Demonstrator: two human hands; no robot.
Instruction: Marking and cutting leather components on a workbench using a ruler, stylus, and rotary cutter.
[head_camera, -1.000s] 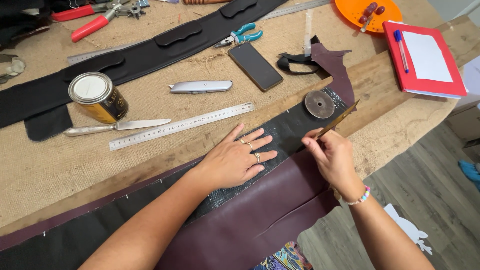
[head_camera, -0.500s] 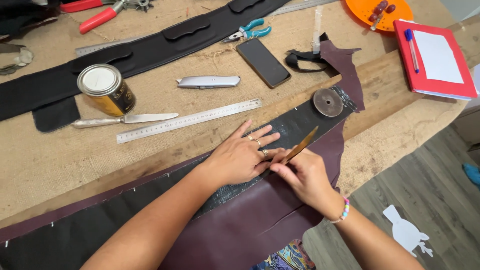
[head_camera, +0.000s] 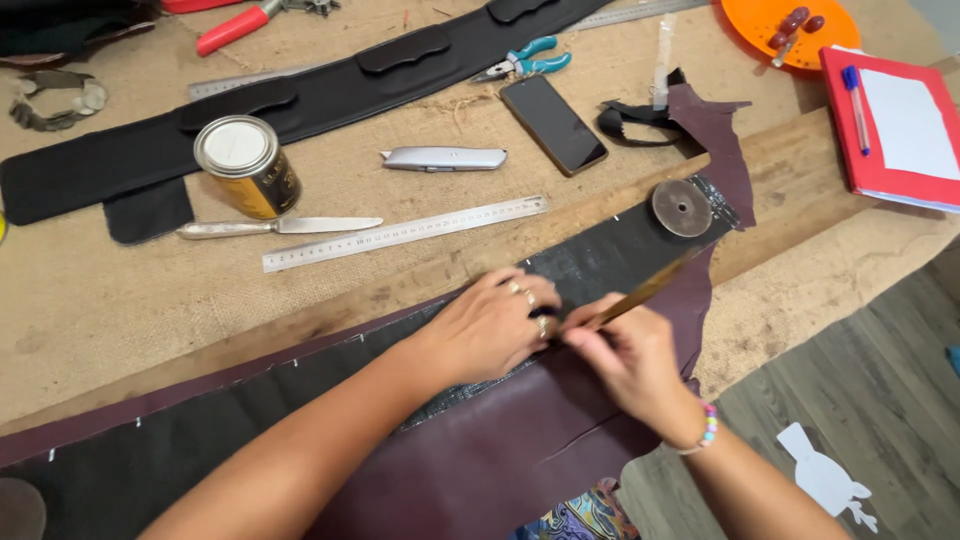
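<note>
The leather lies across the tabletop edge. The right hand, its grip closed on a stick tool, has slid leftward from the round weight to meet the left hand, pressed flat, holding nothing: work advances along the strip

Burlap-covered workbench bearing leather strip, ruler, tin
</note>
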